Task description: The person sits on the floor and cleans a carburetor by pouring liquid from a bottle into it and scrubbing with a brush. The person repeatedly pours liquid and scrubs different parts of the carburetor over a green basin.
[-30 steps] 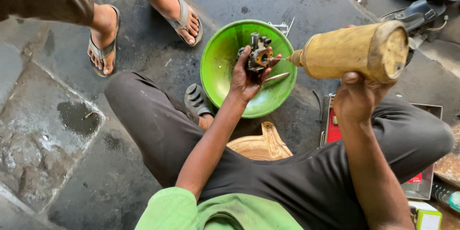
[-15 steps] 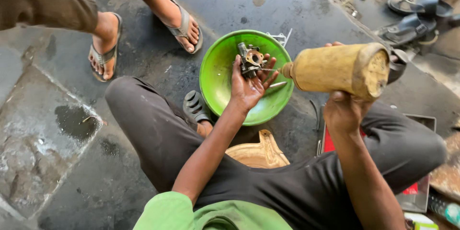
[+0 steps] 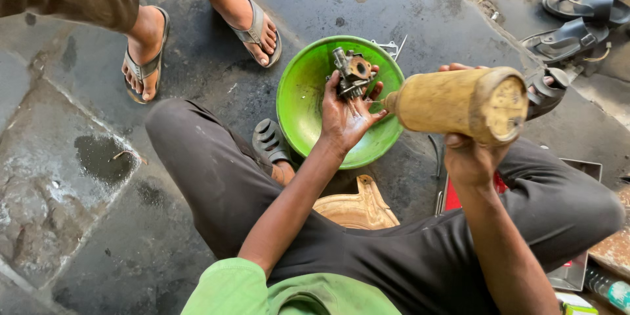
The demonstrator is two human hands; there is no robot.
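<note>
My left hand (image 3: 346, 115) holds a small greasy metal engine part (image 3: 353, 73) over a green plastic bowl (image 3: 303, 102) on the floor. My right hand (image 3: 474, 151) grips a grimy yellowish squeeze bottle (image 3: 456, 102), tipped on its side. Its nozzle points at my left palm and the metal part, almost touching them. I sit low on the ground with my knees apart in dark trousers, the bowl between them.
Another person's feet in grey sandals (image 3: 257, 26) stand just beyond the bowl, one further left (image 3: 146, 59). Dark sandals (image 3: 576, 16) lie at the top right. A wooden stool edge (image 3: 357, 205) shows below the bowl. A metal tray (image 3: 577, 269) sits under my right leg.
The view has shifted so the bowl sits more central. My left hand has turned the metal part, and the bottle's nozzle stays at my palm.
</note>
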